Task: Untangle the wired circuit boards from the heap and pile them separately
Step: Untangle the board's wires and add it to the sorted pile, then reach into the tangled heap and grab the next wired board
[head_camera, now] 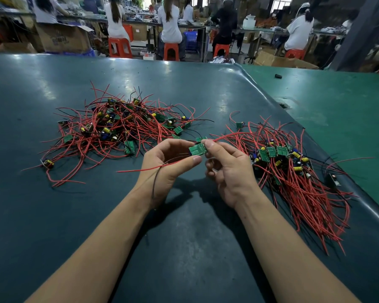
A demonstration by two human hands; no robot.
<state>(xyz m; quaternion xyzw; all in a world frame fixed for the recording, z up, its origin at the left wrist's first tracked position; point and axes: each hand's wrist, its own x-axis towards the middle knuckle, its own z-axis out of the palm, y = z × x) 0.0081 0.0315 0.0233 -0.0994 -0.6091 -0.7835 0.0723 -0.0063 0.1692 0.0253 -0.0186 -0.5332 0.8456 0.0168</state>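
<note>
Both hands, left hand (173, 162) and right hand (225, 169), pinch one small green circuit board (197, 149) above the dark green desk (184, 237), between tangled heap (118, 130) and sorted pile (293, 171); workers on orange stools (119, 47) sit behind.

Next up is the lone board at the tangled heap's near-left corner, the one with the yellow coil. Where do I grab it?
Probably pinch the lone board itself by its edges, coming from the near left. It lies apart from the tangled heap, with bare table on that side, and its red wires trail off, so pulling those would likely snag.
</note>
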